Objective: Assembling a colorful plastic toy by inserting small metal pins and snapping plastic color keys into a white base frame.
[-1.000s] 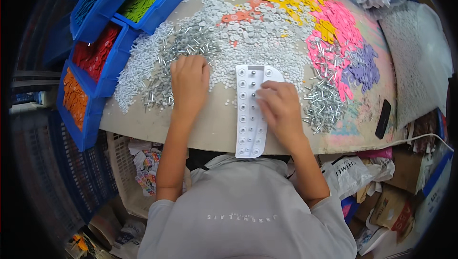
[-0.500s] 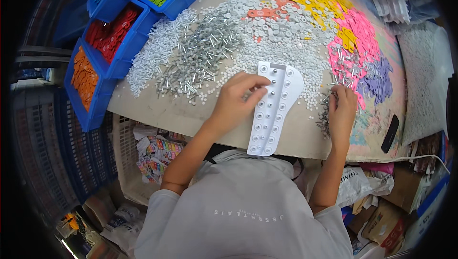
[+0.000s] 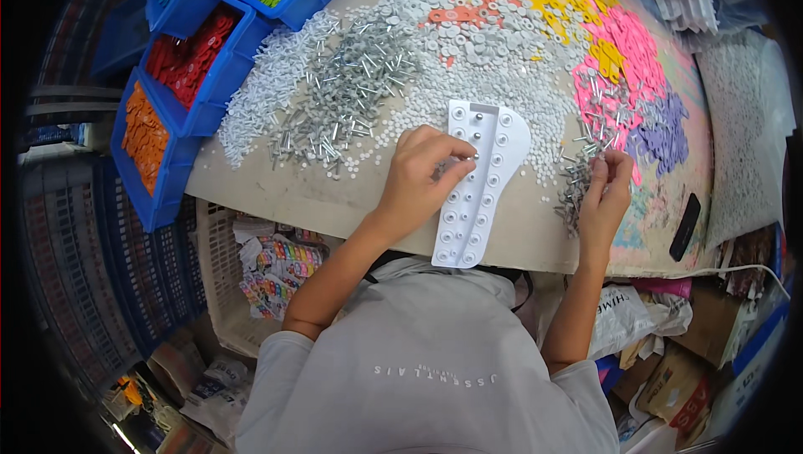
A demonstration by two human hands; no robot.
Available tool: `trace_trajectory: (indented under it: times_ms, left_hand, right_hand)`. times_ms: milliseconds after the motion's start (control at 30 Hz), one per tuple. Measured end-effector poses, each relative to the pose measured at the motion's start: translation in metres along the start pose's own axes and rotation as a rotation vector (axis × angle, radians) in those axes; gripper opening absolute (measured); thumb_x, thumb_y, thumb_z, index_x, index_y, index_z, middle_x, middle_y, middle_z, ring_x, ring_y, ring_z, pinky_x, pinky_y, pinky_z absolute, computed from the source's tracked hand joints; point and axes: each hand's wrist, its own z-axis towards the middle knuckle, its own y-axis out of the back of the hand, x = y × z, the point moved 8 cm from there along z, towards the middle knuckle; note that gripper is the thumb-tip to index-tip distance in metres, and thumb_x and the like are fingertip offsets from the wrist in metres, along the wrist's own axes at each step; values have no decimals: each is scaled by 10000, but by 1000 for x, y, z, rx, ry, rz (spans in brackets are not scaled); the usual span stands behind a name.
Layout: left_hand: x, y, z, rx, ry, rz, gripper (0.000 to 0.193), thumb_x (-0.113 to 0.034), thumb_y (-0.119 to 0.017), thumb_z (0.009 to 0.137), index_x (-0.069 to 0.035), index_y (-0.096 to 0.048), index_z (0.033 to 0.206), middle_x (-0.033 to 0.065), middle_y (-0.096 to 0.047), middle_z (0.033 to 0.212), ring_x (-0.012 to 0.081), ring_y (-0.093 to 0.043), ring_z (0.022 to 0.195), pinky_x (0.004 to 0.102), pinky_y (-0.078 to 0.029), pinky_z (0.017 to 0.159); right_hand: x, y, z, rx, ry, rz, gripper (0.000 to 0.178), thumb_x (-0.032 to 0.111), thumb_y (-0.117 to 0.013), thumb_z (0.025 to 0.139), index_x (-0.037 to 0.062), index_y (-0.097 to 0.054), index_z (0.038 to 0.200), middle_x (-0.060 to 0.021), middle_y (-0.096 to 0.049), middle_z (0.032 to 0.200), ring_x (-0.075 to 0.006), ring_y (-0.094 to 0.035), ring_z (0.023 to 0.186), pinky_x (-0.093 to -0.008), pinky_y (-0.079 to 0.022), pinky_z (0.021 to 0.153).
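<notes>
White board (image 3: 517,138) on the desk (image 3: 251,182), near its front edge: rounded and broad at the upper right, narrower toward the person, with ringed sockets flanking a central groove of pins. The left hand (image 3: 422,174) bends thumb and forefinger at the groove; the right hand (image 3: 606,196) curls beside rivets (image 3: 573,191). Whether either grasps anything cannot be told.

Tray (image 3: 516,132) sits centre, near edge of table (image 3: 276,195). Disc pile (image 3: 493,78) behind it, main pin pile (image 3: 355,90) behind-left, bins (image 3: 224,78) far left with flat parts (image 3: 191,57) inside. Second pin pile (image 3: 571,195) right of tray. Left hand (image 3: 422,174) over tray's left edge, right hand (image 3: 609,191) at second pin pile.
</notes>
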Motion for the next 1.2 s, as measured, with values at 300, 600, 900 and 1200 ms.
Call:
trace_trajectory:
  times_ms: [300,600,900,1200]
  left_hand:
    - [-11,-16,0,57,-204,200,117,-111,-811,796,-100,-738,887,-5,-703,856,181,-590,853,341,-377,834]
    - [-16,-23,-11,83,-310,357,145,-120,-816,766,-121,-735,886,-25,-677,886,186,-596,886,354,-374,842]
    - [-16,-6,-12,13,-318,356,128,-165,-790,804,-124,-732,911,19,-650,981,223,-591,973,397,-375,876]
    - [32,78,22,-161,-31,870,200,-232,-799,821,-101,-653,858,32,-594,818,240,-554,860,391,-375,812]
  right_hand:
    - [30,-24,-35,140,-70,204,117,106,-500,1059,5,-543,1099,-129,-635,836,-185,-621,734,-324,-496,682]
    - [68,-47,-53,333,80,143,71,48,-583,1006,-3,-617,1042,-152,-655,870,-248,-630,725,-343,-510,692]
    - [73,-49,-54,327,130,137,61,3,-563,992,-19,-605,1031,-162,-627,916,-284,-634,796,-351,-510,728]
    - [97,-55,-61,364,315,125,95,-50,-616,906,-9,-600,990,-150,-588,963,-331,-568,943,-393,-472,832]
